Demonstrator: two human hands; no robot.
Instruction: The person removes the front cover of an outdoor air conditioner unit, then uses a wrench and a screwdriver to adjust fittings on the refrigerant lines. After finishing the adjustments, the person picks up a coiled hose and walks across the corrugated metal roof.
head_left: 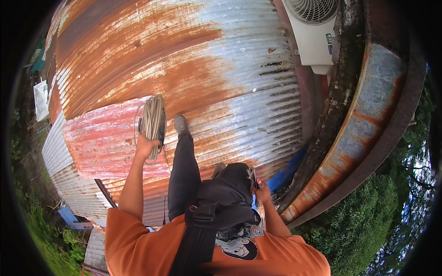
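My left hand (147,146) is closed round a coil of beige cable (153,117), held out to the left above a red-painted corrugated sheet (101,133). A thin loop of the cable stands out from the coil, and something dark shows at its inner side. By my right hip, my right hand (261,192) is closed beside a black waist bag (223,198). A small, partly metallic thing shows at its fingers, too hidden to name.
Under my feet lies a rusty corrugated metal roof (184,69). An outdoor air-conditioner unit (313,41) stands at the far right. Along the right runs a dark mossy ledge (338,99) beside a curved rusty metal sheet (368,119). Trees (363,211) grow beyond the right edge.
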